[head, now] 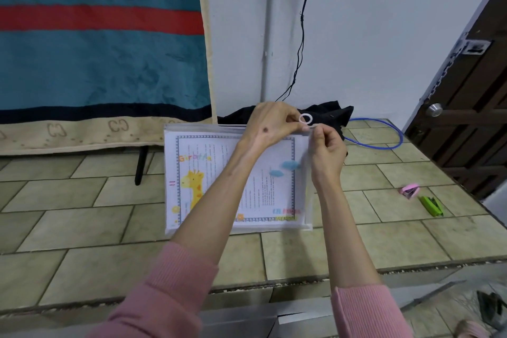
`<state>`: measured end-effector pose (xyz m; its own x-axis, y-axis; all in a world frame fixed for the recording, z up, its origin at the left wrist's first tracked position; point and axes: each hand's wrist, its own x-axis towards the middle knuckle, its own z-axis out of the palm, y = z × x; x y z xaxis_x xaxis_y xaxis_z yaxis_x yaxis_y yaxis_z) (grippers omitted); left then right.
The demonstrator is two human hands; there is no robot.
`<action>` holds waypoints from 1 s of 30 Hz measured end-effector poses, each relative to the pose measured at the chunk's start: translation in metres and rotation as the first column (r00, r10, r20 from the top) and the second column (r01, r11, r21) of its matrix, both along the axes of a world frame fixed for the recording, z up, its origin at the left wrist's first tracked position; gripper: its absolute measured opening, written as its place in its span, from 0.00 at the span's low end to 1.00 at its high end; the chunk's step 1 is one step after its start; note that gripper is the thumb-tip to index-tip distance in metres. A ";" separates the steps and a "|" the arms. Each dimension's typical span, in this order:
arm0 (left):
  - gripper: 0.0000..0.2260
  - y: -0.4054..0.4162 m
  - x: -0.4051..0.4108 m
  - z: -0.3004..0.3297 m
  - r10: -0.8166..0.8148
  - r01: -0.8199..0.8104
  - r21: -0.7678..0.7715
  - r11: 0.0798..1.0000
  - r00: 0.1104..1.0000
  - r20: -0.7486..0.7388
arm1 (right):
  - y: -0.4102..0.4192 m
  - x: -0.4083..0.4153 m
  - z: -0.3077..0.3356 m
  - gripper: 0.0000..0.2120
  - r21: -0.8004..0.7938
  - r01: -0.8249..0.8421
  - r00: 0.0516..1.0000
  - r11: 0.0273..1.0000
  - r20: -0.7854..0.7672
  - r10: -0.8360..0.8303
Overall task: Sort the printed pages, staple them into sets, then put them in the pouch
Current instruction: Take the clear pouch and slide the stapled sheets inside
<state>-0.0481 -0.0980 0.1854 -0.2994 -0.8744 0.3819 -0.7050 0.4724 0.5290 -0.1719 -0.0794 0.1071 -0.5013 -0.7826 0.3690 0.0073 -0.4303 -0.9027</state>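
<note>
Your left hand (270, 125) pinches the zipper pull ring (305, 119) at the pouch's top right corner; fingers (295, 126) narrow, closed on the slider. Your right hand (327, 152) grips the pouch's right edge just below, thumb and fingers curled on the plastic.

The pouch (175, 223) stands upright in front of you, lifted off the tiled tabletop (82, 217), printed pages (219, 164) already inside, giraffe sheet facing you. The zipper looks run to its end, or nearly; cannot tell if fully seated.

To finish well: keep the right hand bracing the corner so the track stays taut, and draw the slider straight along the seam. Check that no page edge sits in the track.

At 3 o'clock from the pouch, on the tabletop, lie a pink stapler (410, 191) and a green stapler (432, 206), side by side. At 1 o'clock, black cloth (337, 114) and a blue cable (384, 145).
</note>
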 end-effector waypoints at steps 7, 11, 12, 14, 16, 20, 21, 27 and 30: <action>0.10 -0.004 0.063 0.000 0.075 -0.081 0.083 0.993 0.994 0.078 | -0.002 -0.021 -0.003 0.11 0.072 0.021 0.998 0.997 0.051 -0.025; 0.10 -0.009 0.109 -0.004 0.187 -0.198 0.098 0.975 0.977 0.106 | -0.003 -0.031 -0.006 0.10 0.084 0.028 0.993 0.996 0.109 -0.037; 0.09 -0.009 0.118 -0.005 0.204 -0.214 0.097 0.972 0.973 0.105 | -0.003 -0.032 -0.006 0.10 0.085 0.024 0.993 0.996 0.113 -0.034; 0.09 -0.007 0.133 -0.006 0.229 -0.239 0.091 0.967 0.968 0.102 | -0.004 -0.033 -0.006 0.08 0.090 0.022 0.996 0.996 0.088 -0.030; 0.09 -0.007 0.149 -0.007 0.268 -0.279 0.107 0.955 0.958 0.099 | -0.003 -0.032 -0.005 0.09 0.095 0.027 0.997 0.995 0.075 -0.034; 0.09 -0.007 0.183 -0.008 0.357 -0.371 0.148 0.917 0.927 0.112 | -0.001 -0.031 -0.003 0.10 0.091 0.017 0.992 0.996 0.122 -0.028; 0.10 -0.007 0.190 -0.009 0.364 -0.375 0.165 0.912 0.927 0.093 | -0.002 -0.032 -0.003 0.10 0.092 0.015 0.992 0.996 0.124 -0.026; 0.08 -0.001 0.196 -0.019 0.362 -0.339 0.232 0.912 0.929 -0.068 | -0.001 -0.034 -0.006 0.09 0.132 0.000 0.994 0.991 0.106 -0.014; 0.05 -0.001 0.191 -0.031 0.339 -0.258 0.287 0.923 0.896 -0.285 | 0.010 -0.039 0.010 0.09 0.242 -0.071 0.996 0.968 0.073 0.055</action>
<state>0.1434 -0.0993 0.1548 0.0947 -0.9783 0.1841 -0.5633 0.0998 0.8202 -0.2112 -0.0692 0.1172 -0.4646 -0.8757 0.1315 0.0894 -0.1941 -0.9769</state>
